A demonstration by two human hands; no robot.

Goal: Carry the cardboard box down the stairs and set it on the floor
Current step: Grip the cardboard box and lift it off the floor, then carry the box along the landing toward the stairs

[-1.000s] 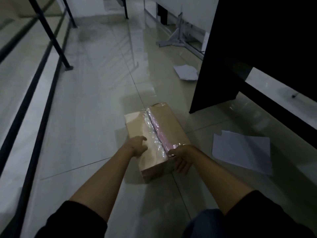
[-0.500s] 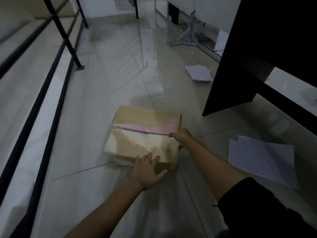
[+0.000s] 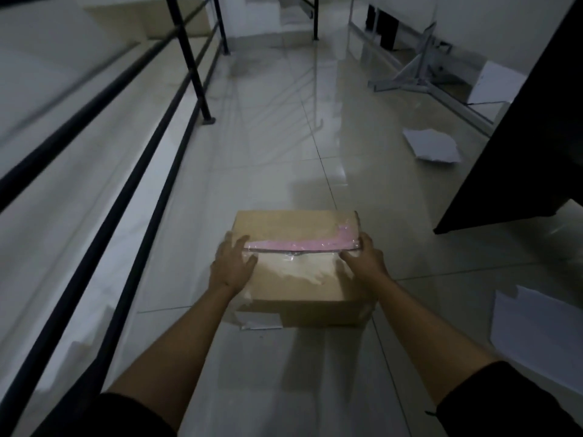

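Note:
A brown cardboard box (image 3: pixel 293 227) with clear tape and a pink strip across its top sits on the glossy tiled floor (image 3: pixel 284 121), long side toward me. My left hand (image 3: pixel 232 266) rests on the box's left top edge, fingers spread. On the right top edge my right hand (image 3: pixel 366 261) has its fingers curled over the tape. Both hands touch the box at its two ends; whether its base is off the floor I cannot tell. A torn white label shows at its near lower corner.
A black metal railing (image 3: pixel 189 58) runs along the left. A dark desk panel (image 3: pixel 511 152) stands at the right. White paper sheets (image 3: pixel 432 146) lie ahead right, and more paper sheets (image 3: pixel 536 329) lie near right. A grey metal stand (image 3: pixel 413 74) lies by the far wall.
The box has turned from lengthwise to sideways in front of me. My left hand moved from the near edge to the left end; my right hand stayed at the right end.

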